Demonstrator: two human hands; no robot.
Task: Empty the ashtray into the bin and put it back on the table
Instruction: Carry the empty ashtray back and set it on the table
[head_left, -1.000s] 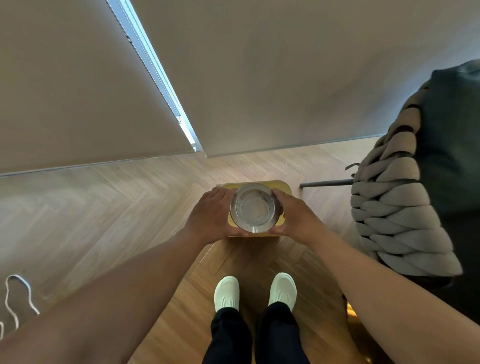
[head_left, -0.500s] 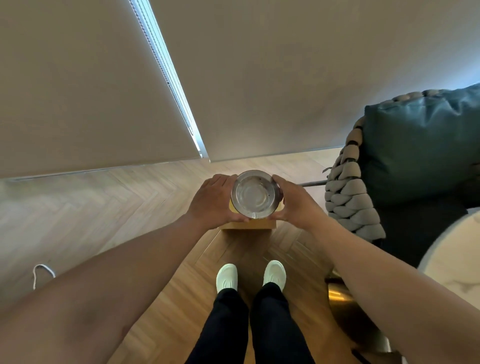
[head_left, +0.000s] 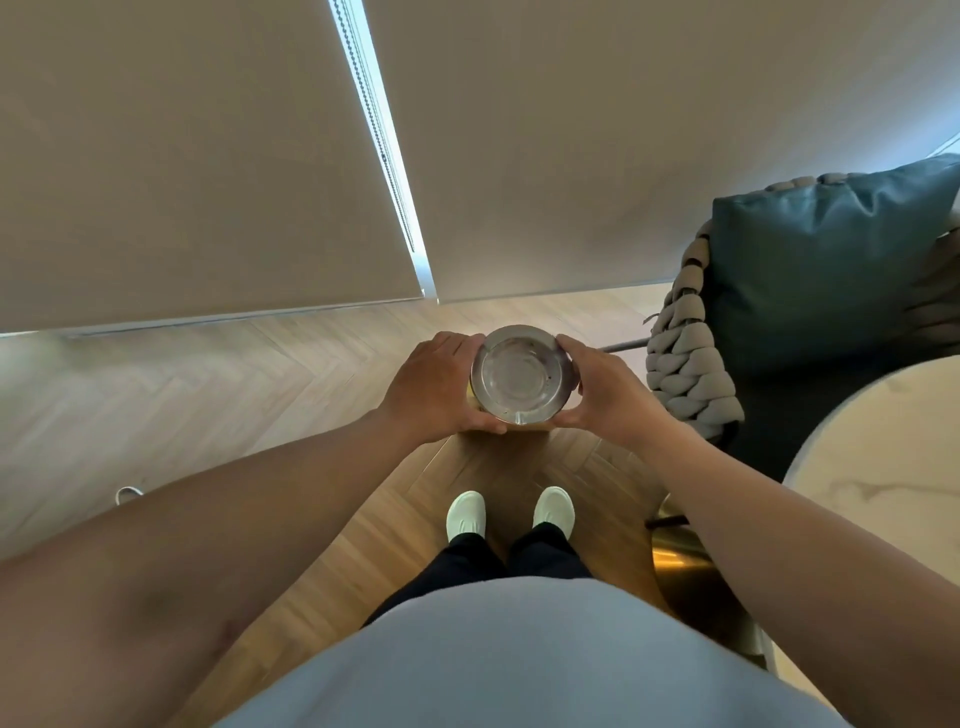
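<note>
I hold a round, shiny metal ashtray (head_left: 521, 373) level in front of me, its bowl facing up and looking empty apart from a few dark specks. My left hand (head_left: 435, 387) grips its left side and my right hand (head_left: 607, 396) grips its right side. Directly below the ashtray a yellow bin (head_left: 524, 427) stands on the floor, almost wholly hidden, with only a sliver showing at its near edge. The round white marble table (head_left: 883, 467) shows at the right edge.
A woven rope chair (head_left: 691, 364) with a dark teal cushion (head_left: 826, 270) stands to the right, next to the table's gold base (head_left: 680, 566). Beige roller blinds (head_left: 208, 182) hang ahead. My white shoes (head_left: 511, 512) stand on herringbone wood floor. A white cord (head_left: 127, 493) lies at left.
The ashtray in both hands has risen higher above the bin, which is now nearly covered. The view has tilted up and right, so that the table, cushion and my grey shirt show.
</note>
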